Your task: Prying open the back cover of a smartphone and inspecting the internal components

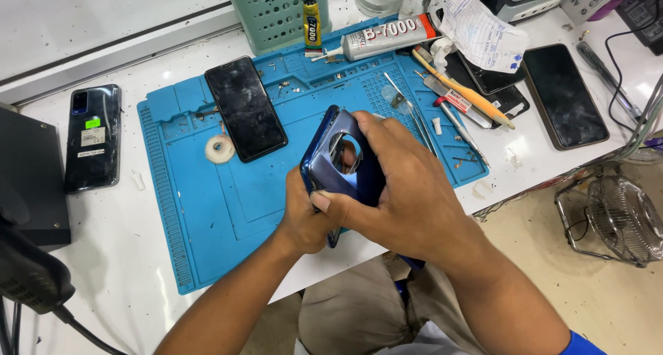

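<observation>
Glossy blue, the back cover [338, 167] sits up over the mat [207, 217], round camera hole showing. The right hand [400, 189] wraps its top edge, the left hand [307, 217] pinches the lower end. It looks thin, light, slick and likely to flex; the edges seem the safest grip. A dark phone [245, 108] lies beyond, tweezers [411, 110] to the right.

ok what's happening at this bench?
A person holds a blue phone back cover with a round camera cutout in both hands above a blue repair mat. The left hand grips its lower edge; the right hand wraps over the side. A dark phone lies screen-up on the mat, with glue tubes and tweezers behind.
</observation>
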